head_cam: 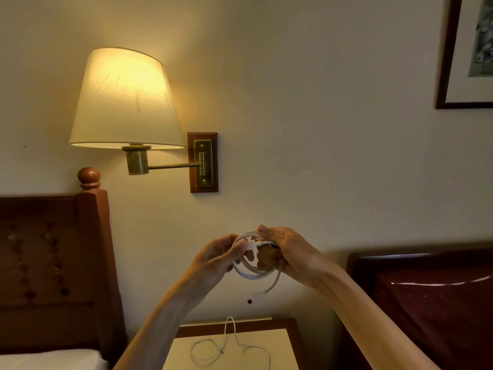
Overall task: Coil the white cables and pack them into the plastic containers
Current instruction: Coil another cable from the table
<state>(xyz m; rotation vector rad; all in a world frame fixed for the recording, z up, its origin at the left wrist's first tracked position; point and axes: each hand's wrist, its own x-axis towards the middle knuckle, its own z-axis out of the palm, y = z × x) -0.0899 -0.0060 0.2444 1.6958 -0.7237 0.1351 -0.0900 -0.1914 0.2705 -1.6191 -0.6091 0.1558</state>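
So the person's holding a coiled white cable (250,271) up in the air in front of the wall, both hands on it. Left hand (218,259) is pinching the loops near a plug end, right hand (286,252) is curled around the other side of the coil. One connector tip is dangling below. Another loose white cable (232,345) is lying on the nightstand (282,343) underneath, lamp (125,100) glowing above.

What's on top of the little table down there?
A loose white cable lies uncoiled on the bedside table. The picture cuts off the table's near part, and the left arm covers its left edge, so anything there is hidden. No plastic containers show.
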